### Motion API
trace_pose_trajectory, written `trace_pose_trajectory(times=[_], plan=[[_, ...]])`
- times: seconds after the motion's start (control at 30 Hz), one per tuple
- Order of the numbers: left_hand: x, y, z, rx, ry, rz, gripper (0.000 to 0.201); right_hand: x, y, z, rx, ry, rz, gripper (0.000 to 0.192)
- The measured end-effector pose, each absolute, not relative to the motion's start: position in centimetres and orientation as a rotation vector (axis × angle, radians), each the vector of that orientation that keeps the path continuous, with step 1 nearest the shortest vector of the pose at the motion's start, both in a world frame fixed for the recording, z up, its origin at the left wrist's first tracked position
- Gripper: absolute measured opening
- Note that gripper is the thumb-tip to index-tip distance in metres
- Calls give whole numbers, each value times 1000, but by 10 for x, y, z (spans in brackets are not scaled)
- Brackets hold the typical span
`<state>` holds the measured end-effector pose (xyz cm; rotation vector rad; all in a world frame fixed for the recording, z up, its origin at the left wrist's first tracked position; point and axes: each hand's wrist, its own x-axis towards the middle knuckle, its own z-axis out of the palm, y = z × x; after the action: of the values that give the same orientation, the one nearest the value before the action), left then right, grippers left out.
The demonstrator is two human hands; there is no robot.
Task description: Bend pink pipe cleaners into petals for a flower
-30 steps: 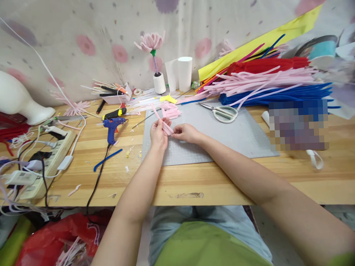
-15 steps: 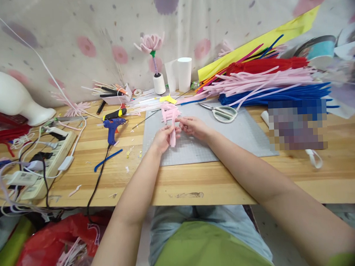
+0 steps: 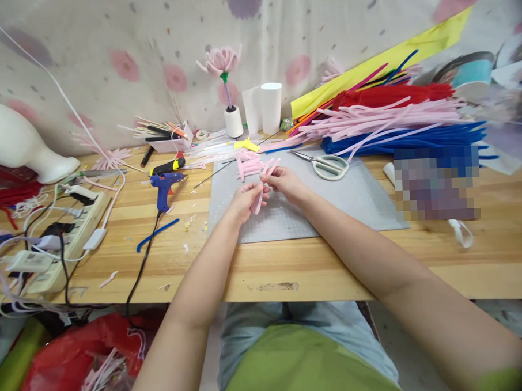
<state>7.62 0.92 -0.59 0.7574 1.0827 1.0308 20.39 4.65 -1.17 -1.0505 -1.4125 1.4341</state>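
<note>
Pink pipe cleaner pieces (image 3: 257, 204) are pinched in my left hand (image 3: 245, 202), their lower ends sticking out below the fingers. My right hand (image 3: 285, 184) meets it from the right, its fingers closed on the upper part of the same pink pieces. Both hands hover over the grey cutting mat (image 3: 331, 210). Just beyond them lies a small pile of short pink pieces (image 3: 247, 163) on the mat. Scissors (image 3: 326, 165) with pale handles rest to the right of my right hand. How many pieces the fingers hold is hidden.
Left of the mat lie a blue glue gun (image 3: 163, 188), a blue pipe cleaner (image 3: 158, 234) and a power strip (image 3: 79, 244) with tangled cords. Bundles of pink (image 3: 383, 118), red and blue pipe cleaners fill the back right. A pink flower (image 3: 220, 62) stands in a white pot (image 3: 233, 123).
My right fingers have moved up and onto the top of the pink pieces, which now tilt to the right. The pieces have come away from in front of the pile.
</note>
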Motion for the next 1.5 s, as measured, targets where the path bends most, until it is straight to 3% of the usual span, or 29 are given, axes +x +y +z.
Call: trace_pose_trajectory(times=[0.2, 0.47, 0.83, 1.03, 1.27, 1.5], plan=[[71, 7, -6, 711, 1042, 975, 10, 217, 47, -9, -976, -1605, 1584, 34], [66, 6, 2, 706, 1057, 877, 14, 218, 46, -9, -1005, -1636, 1546, 32], [77, 9, -10, 1321, 1450, 1256, 14, 206, 47, -8, -1256, -1491, 1300, 24], [64, 10, -5, 869, 1310, 926, 19, 225, 44, 0, -979, -1794, 1347, 28], [46, 12, 1, 572, 1037, 775, 15, 222, 49, -9, -872, -1974, 1169, 32], [50, 9, 7, 434, 957, 733, 16, 222, 52, -13, -879, -2156, 514, 29]])
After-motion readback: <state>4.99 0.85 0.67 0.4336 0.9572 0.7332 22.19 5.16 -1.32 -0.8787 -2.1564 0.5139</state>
